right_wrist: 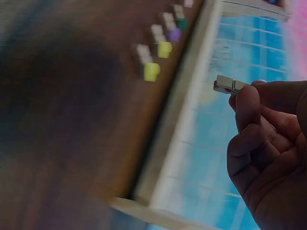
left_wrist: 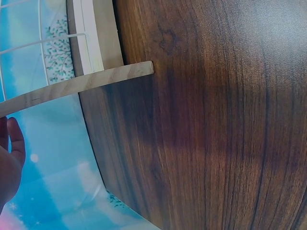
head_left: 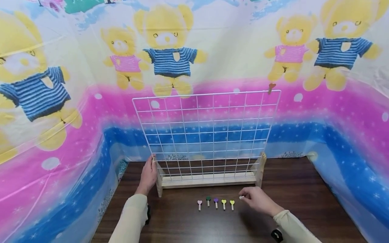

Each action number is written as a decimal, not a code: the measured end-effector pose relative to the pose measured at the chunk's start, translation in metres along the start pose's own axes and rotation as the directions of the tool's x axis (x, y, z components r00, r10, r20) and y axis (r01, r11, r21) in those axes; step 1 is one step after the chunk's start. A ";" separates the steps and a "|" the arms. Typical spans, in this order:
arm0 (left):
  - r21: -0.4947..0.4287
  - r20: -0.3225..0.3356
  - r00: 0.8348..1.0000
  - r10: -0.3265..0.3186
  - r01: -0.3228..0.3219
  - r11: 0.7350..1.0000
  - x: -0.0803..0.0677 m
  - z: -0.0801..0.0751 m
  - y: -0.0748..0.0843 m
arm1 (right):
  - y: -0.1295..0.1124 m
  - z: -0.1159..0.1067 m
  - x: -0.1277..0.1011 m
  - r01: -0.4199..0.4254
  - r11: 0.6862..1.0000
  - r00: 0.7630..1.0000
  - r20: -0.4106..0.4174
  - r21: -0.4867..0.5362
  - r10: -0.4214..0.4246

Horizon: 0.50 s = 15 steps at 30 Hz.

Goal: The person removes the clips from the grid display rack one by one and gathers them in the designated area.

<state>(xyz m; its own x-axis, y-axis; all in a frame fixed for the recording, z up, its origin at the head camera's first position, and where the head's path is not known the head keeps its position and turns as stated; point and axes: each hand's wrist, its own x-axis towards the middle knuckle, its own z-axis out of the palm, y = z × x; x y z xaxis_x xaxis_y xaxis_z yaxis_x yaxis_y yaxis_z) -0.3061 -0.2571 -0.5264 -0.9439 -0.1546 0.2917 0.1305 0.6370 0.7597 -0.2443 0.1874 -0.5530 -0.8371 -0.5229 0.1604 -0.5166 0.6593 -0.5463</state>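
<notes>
A white wire grid panel (head_left: 205, 131) stands upright in a wooden stand (head_left: 209, 182). At the stand's left side, my left hand (head_left: 149, 173) holds the top of the wooden end piece (left_wrist: 81, 85); part of that grip lies out of frame in the left wrist view. My right hand (head_left: 256, 199) pinches a small wooden clothespin (right_wrist: 230, 85) between thumb and fingertips, above the table before the stand's right end. Several small heart-topped clothespins lie in a row left of that hand, among them a pink one (head_left: 199, 204), a purple one (head_left: 216, 202) and a yellow one (head_left: 232, 204).
A red-brown heart clothespin (head_left: 271, 87) is clipped on the grid's top edge near the right corner. The dark wooden table (head_left: 182, 226) reaches back to a printed bear cloth (head_left: 228, 60) hanging behind and along both sides.
</notes>
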 end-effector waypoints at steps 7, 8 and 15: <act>-0.004 0.012 1.000 -0.010 0.010 1.000 0.000 -0.001 0.002 | 0.022 0.026 0.002 -0.106 0.986 0.992 0.087 0.127 0.095; -0.006 0.012 1.000 -0.010 0.010 1.000 0.000 -0.001 0.002 | 0.024 0.029 0.002 -0.118 0.982 0.990 0.091 0.145 0.105; -0.014 0.006 1.000 0.000 0.000 1.000 -0.001 0.000 0.000 | 0.036 0.046 0.006 -0.155 0.973 0.987 0.060 0.174 0.146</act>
<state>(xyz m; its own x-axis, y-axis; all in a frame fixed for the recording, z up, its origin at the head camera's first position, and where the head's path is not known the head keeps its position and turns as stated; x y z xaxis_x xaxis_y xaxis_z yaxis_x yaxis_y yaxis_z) -0.3053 -0.2573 -0.5263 -0.9457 -0.1500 0.2883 0.1347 0.6265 0.7677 -0.2593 0.1835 -0.6094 -0.8914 -0.4523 0.0290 -0.3415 0.6282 -0.6991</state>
